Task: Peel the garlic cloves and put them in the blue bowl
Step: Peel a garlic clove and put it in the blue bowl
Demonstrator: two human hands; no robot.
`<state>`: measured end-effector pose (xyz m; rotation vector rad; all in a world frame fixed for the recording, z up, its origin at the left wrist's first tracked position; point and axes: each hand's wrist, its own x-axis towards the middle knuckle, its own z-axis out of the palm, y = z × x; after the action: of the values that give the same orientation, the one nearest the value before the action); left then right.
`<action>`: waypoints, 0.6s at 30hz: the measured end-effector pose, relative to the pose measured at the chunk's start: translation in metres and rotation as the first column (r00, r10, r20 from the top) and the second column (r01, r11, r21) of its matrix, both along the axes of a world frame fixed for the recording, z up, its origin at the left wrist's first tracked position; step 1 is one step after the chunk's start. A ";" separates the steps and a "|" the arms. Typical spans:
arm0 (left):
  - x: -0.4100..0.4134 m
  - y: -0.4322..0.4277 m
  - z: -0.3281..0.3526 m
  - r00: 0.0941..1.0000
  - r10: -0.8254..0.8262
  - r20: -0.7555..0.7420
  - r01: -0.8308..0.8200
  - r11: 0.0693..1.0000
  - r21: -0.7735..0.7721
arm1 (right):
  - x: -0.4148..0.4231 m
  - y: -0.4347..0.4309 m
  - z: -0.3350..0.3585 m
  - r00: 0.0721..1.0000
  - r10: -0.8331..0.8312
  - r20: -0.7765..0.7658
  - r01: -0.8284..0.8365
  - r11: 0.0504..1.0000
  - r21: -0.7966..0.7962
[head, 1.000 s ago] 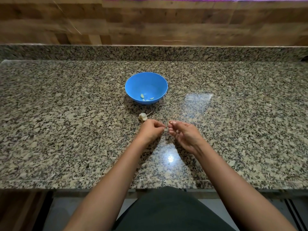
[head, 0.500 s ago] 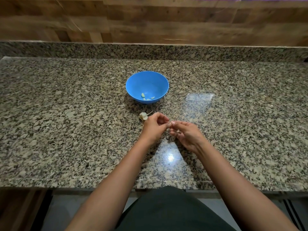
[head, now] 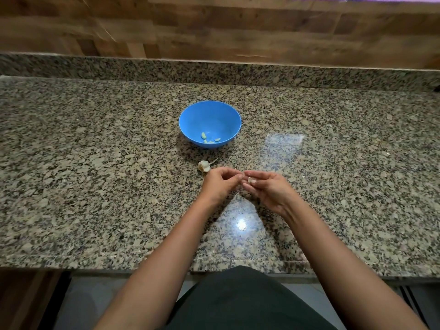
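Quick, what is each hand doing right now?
Left hand: fingers curled next to the small pale garlic clove; cannot tell if they pinch it.
Right hand: closed, its fingers holding that clove.

No legible text (labels, numbers neither)

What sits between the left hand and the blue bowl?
Head view: a garlic bulb on the counter, right by the left hand, clear of the blue bowl.
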<state>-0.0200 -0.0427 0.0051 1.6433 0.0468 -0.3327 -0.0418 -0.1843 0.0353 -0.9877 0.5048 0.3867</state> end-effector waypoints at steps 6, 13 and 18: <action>0.003 -0.005 -0.004 0.998 -0.042 0.055 0.035 0.993 0.117 | -0.001 0.004 -0.007 0.996 -0.065 0.056 0.071 0.989 -0.128; 0.000 -0.004 -0.002 1.000 0.014 0.024 -0.016 0.998 0.061 | -0.001 0.010 -0.006 0.990 -0.101 0.094 0.114 0.983 -0.146; 0.000 -0.004 -0.001 1.000 0.019 0.019 -0.020 0.998 0.051 | 0.001 0.009 -0.008 0.982 -0.068 0.174 0.116 0.952 -0.285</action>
<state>-0.0202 -0.0463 0.0042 1.6957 0.0580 -0.3036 -0.0404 -0.1751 0.0270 -1.2670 0.4667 0.1459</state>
